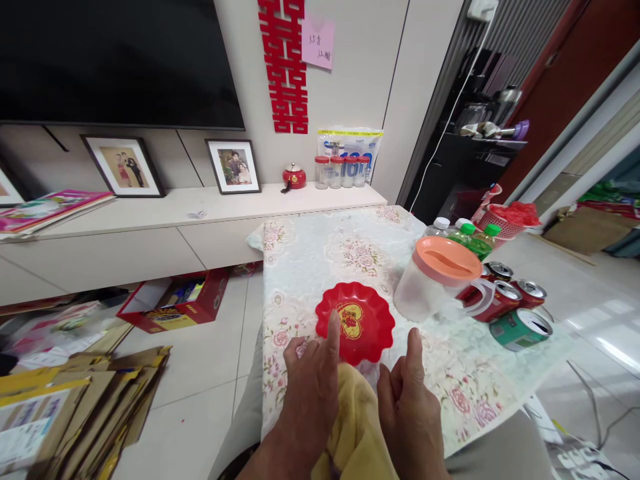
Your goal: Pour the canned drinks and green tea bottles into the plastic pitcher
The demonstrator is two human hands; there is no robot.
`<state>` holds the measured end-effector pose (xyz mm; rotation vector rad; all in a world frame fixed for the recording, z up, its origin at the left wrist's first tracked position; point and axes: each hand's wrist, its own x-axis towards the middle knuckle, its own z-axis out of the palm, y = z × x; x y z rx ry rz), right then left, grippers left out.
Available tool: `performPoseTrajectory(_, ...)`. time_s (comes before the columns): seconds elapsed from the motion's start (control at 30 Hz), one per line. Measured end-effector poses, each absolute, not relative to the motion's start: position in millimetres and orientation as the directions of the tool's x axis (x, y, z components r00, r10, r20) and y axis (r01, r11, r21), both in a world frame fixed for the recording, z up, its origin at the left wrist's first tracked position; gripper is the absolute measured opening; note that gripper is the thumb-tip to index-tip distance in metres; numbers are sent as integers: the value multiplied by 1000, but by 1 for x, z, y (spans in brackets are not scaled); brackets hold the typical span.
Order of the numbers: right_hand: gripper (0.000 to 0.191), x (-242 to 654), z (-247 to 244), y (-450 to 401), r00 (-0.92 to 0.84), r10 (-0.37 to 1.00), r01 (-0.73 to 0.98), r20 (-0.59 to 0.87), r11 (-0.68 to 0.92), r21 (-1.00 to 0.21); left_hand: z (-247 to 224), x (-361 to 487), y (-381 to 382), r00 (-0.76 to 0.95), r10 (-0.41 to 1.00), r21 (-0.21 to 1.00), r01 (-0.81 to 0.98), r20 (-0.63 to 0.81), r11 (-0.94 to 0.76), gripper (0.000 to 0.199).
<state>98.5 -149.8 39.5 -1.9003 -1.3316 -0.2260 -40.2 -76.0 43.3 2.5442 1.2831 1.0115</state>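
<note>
A red scalloped plate (367, 323) with a gold heart design lies on the flowered tablecloth (310, 257). My left hand (314, 373) is at the plate's near left edge, its index finger stretched out over the rim and the others partly bent. Right of the plate's near side, my right hand (411, 393) points its index finger forward, with the other fingers curled and nothing visible in them. A yellow cloth (357, 420) hangs between my hands at the table's near edge. Beyond my right hand stands a frosted pitcher (417, 287) with an orange lid.
Several cans (520, 329) and bottles with green or white caps (483, 241) stand on the right of the table. Behind it runs a white cabinet (220, 207) with framed photos and lidded jars (335, 173). A red box (185, 310) and cardboard packages (90, 407) lie on the floor at left.
</note>
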Motion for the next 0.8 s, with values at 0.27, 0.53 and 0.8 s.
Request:
performPoseTrajectory(0.27,73,101,43,-151,383,744,883,548,-120,-455,49,-38,-74,420,705,360,644,572,-675,93)
performPoseTrajectory(0.53,69,98,40,-149,432,742,834,513,-113,-539,46,-41,-72,446,700,363,628,558,-689,93)
performPoseTrajectory(0.8,72,101,36,-149,376,754,854,538,-56,-517,41,-40,-72,459,757,418,640,466,-645,86)
